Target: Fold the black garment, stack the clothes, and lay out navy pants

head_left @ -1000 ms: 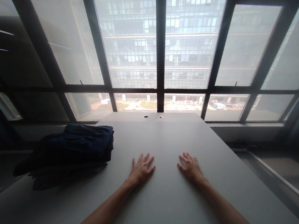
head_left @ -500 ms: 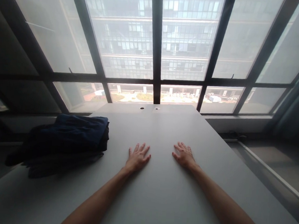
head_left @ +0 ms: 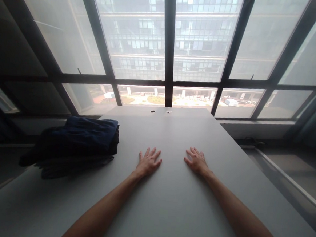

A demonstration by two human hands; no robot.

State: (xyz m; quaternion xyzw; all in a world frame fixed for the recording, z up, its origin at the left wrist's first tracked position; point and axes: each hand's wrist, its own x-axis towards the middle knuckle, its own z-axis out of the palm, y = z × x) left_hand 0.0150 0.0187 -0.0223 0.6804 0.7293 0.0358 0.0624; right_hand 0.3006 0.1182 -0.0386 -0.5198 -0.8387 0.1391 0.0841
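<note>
Over by the tall windows, a person stands at a long pale-grey bench (head_left: 178, 134) with both bare forearms reaching forward. The left hand (head_left: 149, 163) lies palm down on the bench top, fingers fanned wide apart, holding nothing. The right hand (head_left: 197, 161) lies the same way, flat and spread, its fingers angled in toward the other hand, and it too is empty. A strip of bare bench separates the two hands, and neither touches anything but the surface.

Left of the left hand, near but not touching it, sits a stacked pile of dark cloth (head_left: 75, 146), navy on top and black beneath. Its folds are too dark to tell what the garments are. The pile lies along the bench's left edge, its lower layers drooping past it.

Ahead of the hands, a broad open stretch of bench runs to the far edge, where two small round holes (head_left: 161, 111) sit side by side. On the right, there is wide open surface before the edge, which runs diagonally toward the window sill (head_left: 255, 130).
</note>
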